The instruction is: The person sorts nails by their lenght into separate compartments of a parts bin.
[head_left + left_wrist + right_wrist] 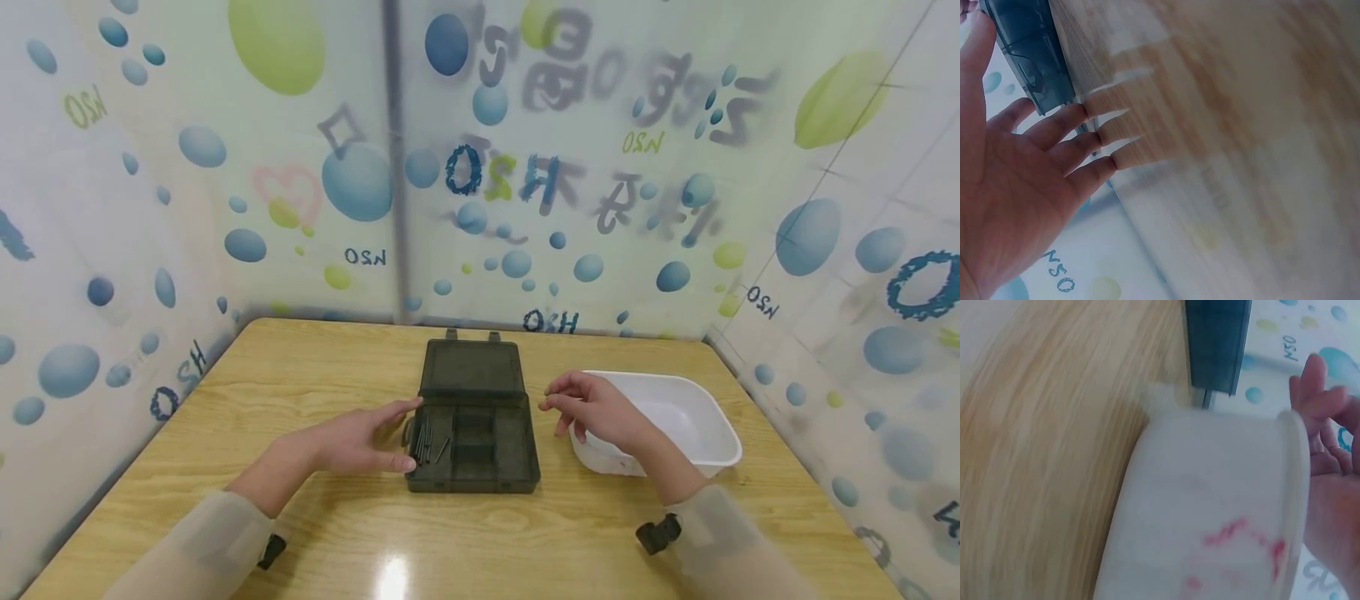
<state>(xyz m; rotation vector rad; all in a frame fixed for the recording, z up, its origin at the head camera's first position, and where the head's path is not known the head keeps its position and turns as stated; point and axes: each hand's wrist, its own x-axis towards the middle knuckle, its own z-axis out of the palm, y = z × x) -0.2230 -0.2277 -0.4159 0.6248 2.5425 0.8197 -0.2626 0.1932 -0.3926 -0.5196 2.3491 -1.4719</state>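
Observation:
A dark see-through plastic storage box [495,477] lies on the table with its hinged lid [474,367] raised at the back. In its left compartment are several thin dark rods [424,442]. My left hand [356,442] is at the box's left side, thumb by the front left corner and index finger by the back left one. In the left wrist view its fingers [1054,128] are fairly straight beside the box [1032,56]. Over the left rim of a white plastic basin [678,412], my right hand [600,408] hovers with loosely bent fingers and nothing visible in them.
The wooden table [315,533] ends at the back against a patterned wall covering [517,242]; similar coverings stand at both sides. Red marks [1229,531] show on the basin's outer wall. Two latches [452,333] stick up from the lid's far edge.

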